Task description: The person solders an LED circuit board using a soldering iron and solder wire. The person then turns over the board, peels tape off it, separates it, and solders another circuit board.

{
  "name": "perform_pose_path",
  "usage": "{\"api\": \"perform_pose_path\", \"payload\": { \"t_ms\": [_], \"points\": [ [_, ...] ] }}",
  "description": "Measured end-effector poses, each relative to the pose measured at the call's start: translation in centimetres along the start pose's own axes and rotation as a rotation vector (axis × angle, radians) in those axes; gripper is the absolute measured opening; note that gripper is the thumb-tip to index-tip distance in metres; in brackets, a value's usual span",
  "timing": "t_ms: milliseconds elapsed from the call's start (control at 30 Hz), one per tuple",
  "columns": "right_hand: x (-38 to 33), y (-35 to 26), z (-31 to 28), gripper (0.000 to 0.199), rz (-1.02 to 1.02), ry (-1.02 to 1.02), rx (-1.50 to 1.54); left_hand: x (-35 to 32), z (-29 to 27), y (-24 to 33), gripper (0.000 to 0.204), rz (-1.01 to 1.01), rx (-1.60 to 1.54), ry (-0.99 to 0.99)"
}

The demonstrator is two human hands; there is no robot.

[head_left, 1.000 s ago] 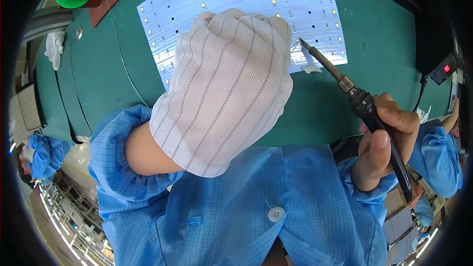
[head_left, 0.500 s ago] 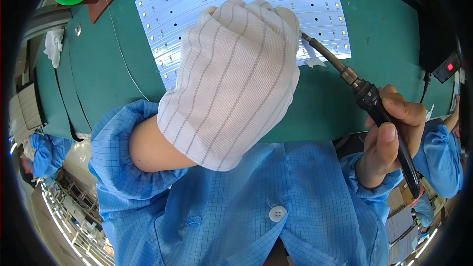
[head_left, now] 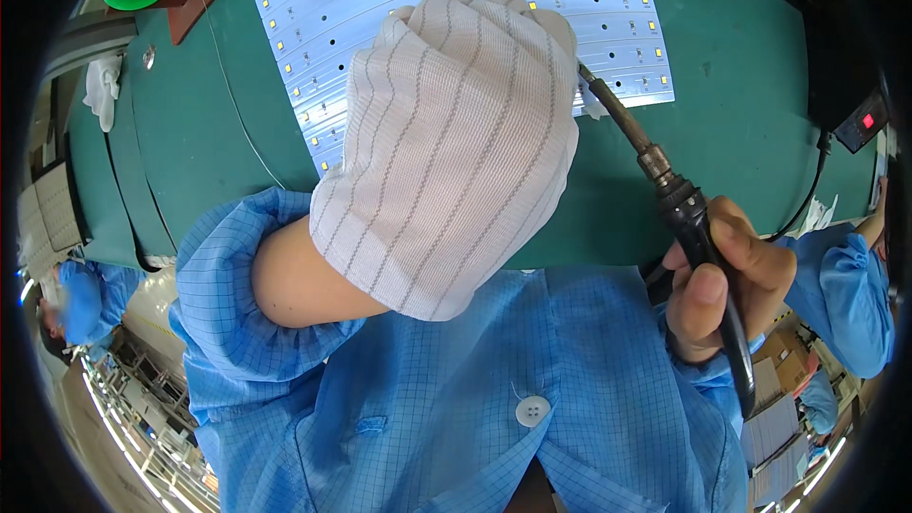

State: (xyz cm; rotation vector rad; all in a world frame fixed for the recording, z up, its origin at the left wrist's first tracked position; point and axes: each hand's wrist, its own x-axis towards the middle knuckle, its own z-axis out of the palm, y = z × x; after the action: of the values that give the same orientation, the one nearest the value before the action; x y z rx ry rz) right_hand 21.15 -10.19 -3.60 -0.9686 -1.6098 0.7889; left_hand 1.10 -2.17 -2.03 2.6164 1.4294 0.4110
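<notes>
Pinching a black-handled soldering iron [head_left: 674, 192], the right hand [head_left: 750, 275] points it, in the head view, toward the gloved left hand [head_left: 461, 147] (I cannot tell its finger pose) covering part of a pale-blue, yellow-dotted board [head_left: 622, 40]; green mat [head_left: 727, 123] lies under it and spreads beyond its right edge.

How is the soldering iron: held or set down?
Held: the right hand is closed around the soldering iron at its black handle.

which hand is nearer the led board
Left: the left hand covers part of the LED board; the right hand, gripping the soldering iron, is off the board, lower right.
</notes>
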Motion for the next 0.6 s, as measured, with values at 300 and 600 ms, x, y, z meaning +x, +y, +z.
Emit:
{"api": "perform_pose_path", "payload": {
  "t_ms": [300, 600],
  "points": [
    [-0.9, -0.3, 1.9, 0.033, -0.070, 0.108, -0.239, 0.5, 1.1, -0.2, 0.018, 0.053, 0.034, 0.073],
    [0.0, 0.0, 0.3, 0.035, -0.066, 0.082, -0.121, -0.1, 0.8, -0.4, 0.019, 0.023, 0.077, 0.008]
  ]
}}
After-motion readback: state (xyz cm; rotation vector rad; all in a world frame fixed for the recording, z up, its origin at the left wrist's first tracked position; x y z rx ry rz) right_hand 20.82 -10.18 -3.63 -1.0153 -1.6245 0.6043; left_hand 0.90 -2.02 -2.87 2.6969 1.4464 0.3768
